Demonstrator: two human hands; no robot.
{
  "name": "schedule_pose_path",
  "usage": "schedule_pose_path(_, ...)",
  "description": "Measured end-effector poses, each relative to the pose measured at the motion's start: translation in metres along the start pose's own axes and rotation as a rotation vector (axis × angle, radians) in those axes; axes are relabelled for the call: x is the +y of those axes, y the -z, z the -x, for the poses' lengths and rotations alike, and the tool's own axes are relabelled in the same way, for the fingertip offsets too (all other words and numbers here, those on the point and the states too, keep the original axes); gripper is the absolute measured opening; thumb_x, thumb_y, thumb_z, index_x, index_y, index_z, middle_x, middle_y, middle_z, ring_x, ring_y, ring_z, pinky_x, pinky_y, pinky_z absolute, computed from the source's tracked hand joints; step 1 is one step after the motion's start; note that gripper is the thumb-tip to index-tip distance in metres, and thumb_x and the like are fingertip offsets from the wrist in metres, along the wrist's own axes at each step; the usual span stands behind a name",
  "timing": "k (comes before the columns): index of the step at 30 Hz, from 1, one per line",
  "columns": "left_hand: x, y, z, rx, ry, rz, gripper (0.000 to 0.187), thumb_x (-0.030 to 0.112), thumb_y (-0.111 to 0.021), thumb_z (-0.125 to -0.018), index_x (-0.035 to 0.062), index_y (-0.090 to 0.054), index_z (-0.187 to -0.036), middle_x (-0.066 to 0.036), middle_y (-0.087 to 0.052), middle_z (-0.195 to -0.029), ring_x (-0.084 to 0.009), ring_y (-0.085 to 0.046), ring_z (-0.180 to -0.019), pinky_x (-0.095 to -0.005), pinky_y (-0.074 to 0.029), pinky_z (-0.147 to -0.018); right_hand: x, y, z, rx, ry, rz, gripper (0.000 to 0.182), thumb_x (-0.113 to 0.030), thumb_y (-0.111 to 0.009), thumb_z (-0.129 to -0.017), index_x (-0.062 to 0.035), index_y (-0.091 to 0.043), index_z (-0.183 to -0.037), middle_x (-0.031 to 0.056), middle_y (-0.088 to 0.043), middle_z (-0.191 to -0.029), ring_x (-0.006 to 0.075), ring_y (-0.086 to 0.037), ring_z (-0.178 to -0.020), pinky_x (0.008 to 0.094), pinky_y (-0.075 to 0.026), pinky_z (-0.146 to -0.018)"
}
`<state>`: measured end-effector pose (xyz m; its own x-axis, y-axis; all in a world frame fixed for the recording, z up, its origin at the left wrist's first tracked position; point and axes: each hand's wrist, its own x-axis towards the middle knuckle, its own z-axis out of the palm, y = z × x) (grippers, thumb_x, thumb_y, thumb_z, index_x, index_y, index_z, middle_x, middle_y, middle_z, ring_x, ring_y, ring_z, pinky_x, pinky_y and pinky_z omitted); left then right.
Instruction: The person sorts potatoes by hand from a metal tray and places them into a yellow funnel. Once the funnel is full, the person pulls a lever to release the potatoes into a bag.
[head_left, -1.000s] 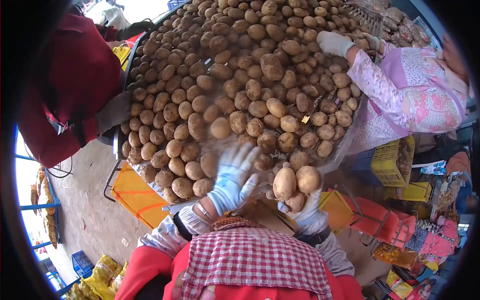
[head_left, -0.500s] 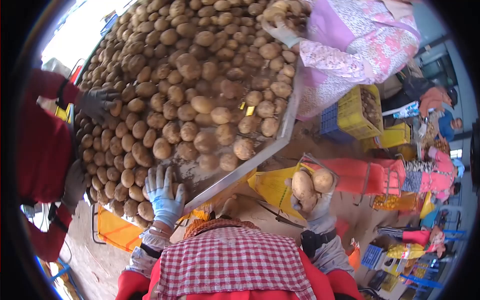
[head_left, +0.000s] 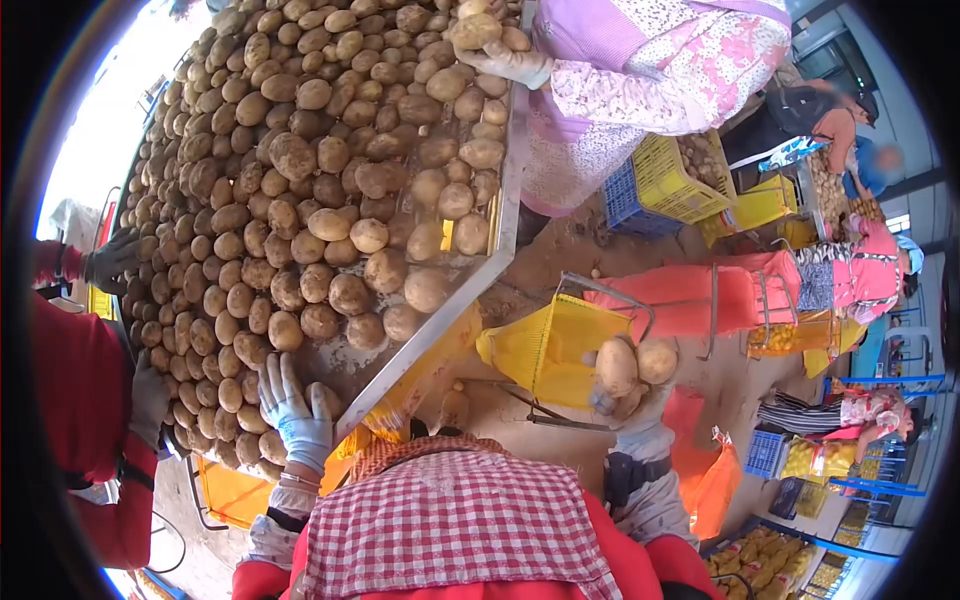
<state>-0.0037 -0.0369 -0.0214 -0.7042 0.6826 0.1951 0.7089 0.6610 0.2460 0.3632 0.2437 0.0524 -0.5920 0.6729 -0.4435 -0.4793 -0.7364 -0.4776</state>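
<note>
My left hand (head_left: pixel 292 415), in a blue-white glove, lies at the near corner of a metal-edged sorting table (head_left: pixel 430 320). Its fingers are stretched out flat against the potatoes (head_left: pixel 285 330), and one potato is partly hidden beside the thumb. Out to the right of the table, my right hand (head_left: pixel 645 405) is closed around several potatoes (head_left: pixel 617 367), holding them in the air. Most of its fingers are hidden beneath them. Below the right hand's side hangs a yellow mesh bag (head_left: pixel 560 350) on a metal frame.
At the left, a co-worker in red has gloved hands (head_left: pixel 150 400) on the potatoes. Across the table, another person's gloved hand (head_left: pixel 510 65) holds potatoes. Yellow crates (head_left: pixel 680 180), a red mesh bag (head_left: pixel 690 295) and an orange bag (head_left: pixel 712 495) stand to the right.
The view has shifted, so the table sits further left. My right hand still holds its potatoes, now nearer the yellow bag's right side. My left hand stays on the potatoes.
</note>
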Motion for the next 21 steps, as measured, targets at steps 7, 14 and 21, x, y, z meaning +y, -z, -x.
schedule_pose_path(7, 0.012, 0.003, -0.088, 0.221, -0.149, -0.036, 0.065, 0.026, -0.055, -0.089, 0.0074, -0.036, -0.148, -0.019, -0.032, -0.154, -0.0397, -0.025, -0.144, -0.0513, -0.016, -0.118, -0.005, 0.02, -0.003, 0.451, 0.049, 0.172, 0.09, -0.083, -0.041, -0.08, -0.0108, -0.055, -0.132, 0.0267, -0.064, -0.112, 0.0232, -0.061, -0.06, 0.0317, -0.045, -0.046)
schedule_pose_path(14, -0.003, -0.024, -0.098, 0.028, -0.254, -0.195, 0.072, 0.033, -0.061, -0.084, 0.0114, -0.037, -0.149, -0.021, -0.03, -0.155, -0.0387, -0.03, -0.14, -0.0511, -0.018, -0.118, 0.014, 0.137, -0.013, 0.52, -0.045, 0.316, 0.068, -0.064, -0.04, -0.092, -0.0088, -0.056, -0.126, 0.0163, -0.067, -0.105, 0.0327, -0.064, -0.07, 0.0426, -0.05, -0.05)
schedule_pose_path(21, -0.024, -0.014, -0.064, -0.054, -0.257, -0.143, 0.082, 0.03, -0.063, -0.084, 0.0117, -0.026, -0.154, -0.022, -0.016, -0.16, -0.0412, -0.018, -0.147, -0.0513, -0.017, -0.118, -0.026, 0.047, 0.017, 0.14, 0.053, -0.159, 0.068, -0.062, -0.047, -0.091, -0.0061, -0.054, -0.129, 0.0206, -0.065, -0.113, 0.0375, -0.066, -0.097, 0.0467, -0.058, -0.072)
